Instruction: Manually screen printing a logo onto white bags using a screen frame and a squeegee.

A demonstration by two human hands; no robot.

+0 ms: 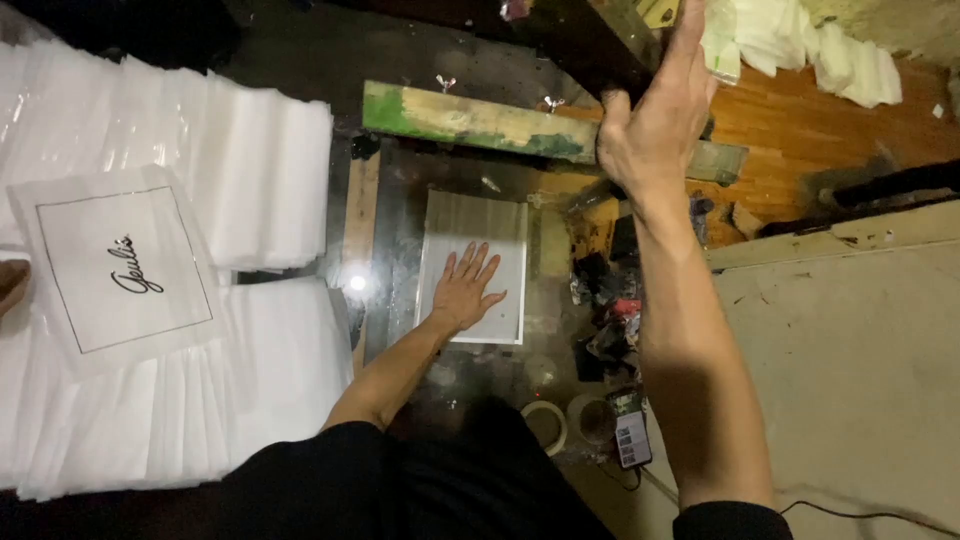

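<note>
One flat left hand on white sheet

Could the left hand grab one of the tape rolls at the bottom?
Probably yes. The left hand lies flat on the white sheet, holding nothing, and the tape rolls sit just beside that forearm with nothing between. The right hand is raised at the frame.

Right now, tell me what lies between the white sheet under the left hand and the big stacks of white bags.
In the head view, between the white sheet and the stacks of white bags lies dark glossy table surface and an upright wooden strip.
</note>
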